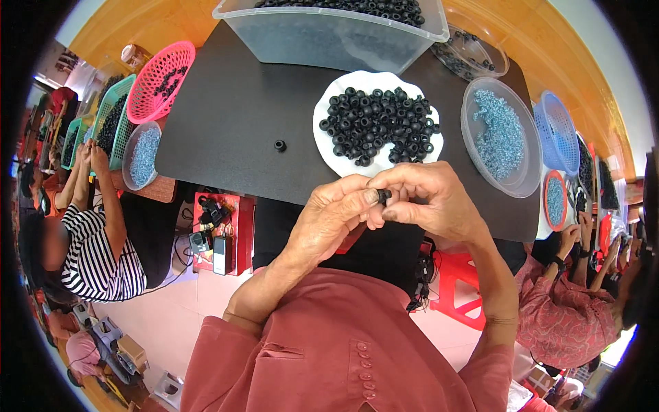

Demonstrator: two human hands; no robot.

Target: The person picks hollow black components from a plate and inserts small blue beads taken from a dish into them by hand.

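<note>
Close in front of my chest, at the table's near edge, my left hand (pixel 331 218) pinches a small black hollow part (pixel 384 196) between thumb and fingers. My right hand (pixel 439 200) meets it there, its thumb and fingertips closed around the other side of the same part. Just beyond my hands sits a white scalloped plate (pixel 331 156) heaped with round black hollow parts (pixel 374 120). One loose black part (pixel 280 145) stands alone on the dark table (pixel 226 103), left of the plate. Whether something smaller is also between my fingertips cannot be made out.
A large clear bin (pixel 322 41) of black parts stands at the far edge. To the right are a round tub (pixel 527 175) of small pale-blue pieces and a clear container (pixel 504 65). A pink basket (pixel 134 93) is left; co-workers sit on both sides.
</note>
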